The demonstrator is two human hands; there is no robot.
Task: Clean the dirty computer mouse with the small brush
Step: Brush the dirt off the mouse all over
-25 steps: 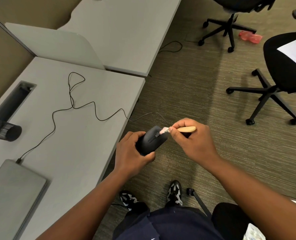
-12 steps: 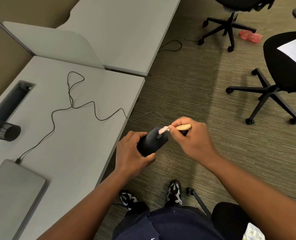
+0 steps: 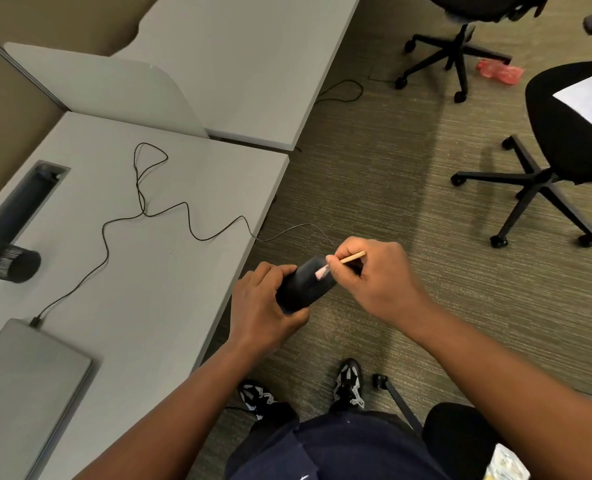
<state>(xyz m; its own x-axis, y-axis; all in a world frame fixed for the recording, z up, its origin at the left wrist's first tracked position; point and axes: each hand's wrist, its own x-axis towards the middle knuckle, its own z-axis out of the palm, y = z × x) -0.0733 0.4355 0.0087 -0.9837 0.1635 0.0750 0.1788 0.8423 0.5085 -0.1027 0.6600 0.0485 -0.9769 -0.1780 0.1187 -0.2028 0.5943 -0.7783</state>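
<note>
The left hand [image 3: 261, 306] is gripping the black mouse [image 3: 305, 284] above the carpet [image 3: 374, 188], just off the tabletop [image 3: 170, 271] edge, while the right hand [image 3: 374, 278] fingers are pinching the small brush [image 3: 336, 265], its bristles touching the mouse. A laptop [image 3: 21, 386] and the mouse's cable [image 3: 142, 206] are lying on the tabletop; office chairs [image 3: 547, 161] are standing beyond.

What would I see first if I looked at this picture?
Right in the middle, a left hand grips a black computer mouse over the carpet, beside the desk edge. The right hand pinches a small brush, its pink bristles on the mouse. The mouse's thin cable squiggles across the grey desk to a closed laptop.
</note>
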